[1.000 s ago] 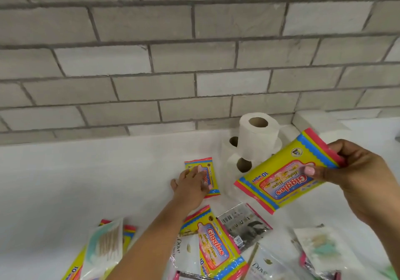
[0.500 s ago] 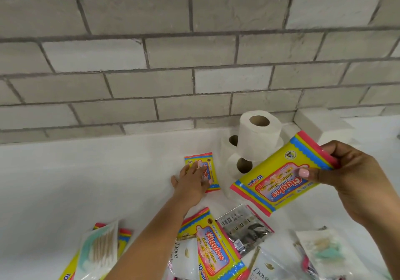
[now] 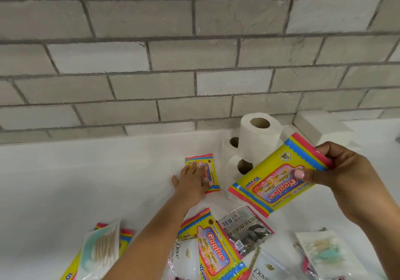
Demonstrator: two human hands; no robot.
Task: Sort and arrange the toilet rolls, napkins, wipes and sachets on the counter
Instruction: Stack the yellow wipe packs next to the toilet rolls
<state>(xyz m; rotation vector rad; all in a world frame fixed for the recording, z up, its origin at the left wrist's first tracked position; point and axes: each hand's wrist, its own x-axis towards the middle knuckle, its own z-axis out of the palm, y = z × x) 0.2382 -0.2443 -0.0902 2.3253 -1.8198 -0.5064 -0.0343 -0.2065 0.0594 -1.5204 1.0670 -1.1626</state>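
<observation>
The yellow wipes pack (image 3: 279, 177) is up in the air, just in front of the stack of toilet rolls (image 3: 253, 143). The right hand (image 3: 344, 176) pinches it, with the thumb on its front and the fingers curled behind its top corner. The pack is tilted. Its long side runs from low on the left to high on the right, and its words look upside down. A second wipes pack (image 3: 211, 172) lies flat on the white counter (image 3: 86, 182), just left of the rolls, with its long side pointing toward the brick wall (image 3: 194, 52). The left hand (image 3: 191, 182) lies flat on it with its fingers spread, so it presses and does not grab. I think the sorting is only partly done. The rolls look stacked by the wall, and one pack is set beside them. Nearer than the rolls there is still a jumble: a third wipes pack (image 3: 214, 249), a silver sachet (image 3: 244, 229), white Dove sachets (image 3: 184, 256), and a cotton bud pack (image 3: 100, 249). A white block (image 3: 318, 125) sits right of the rolls, maybe napkins, but I cannot tell.
</observation>
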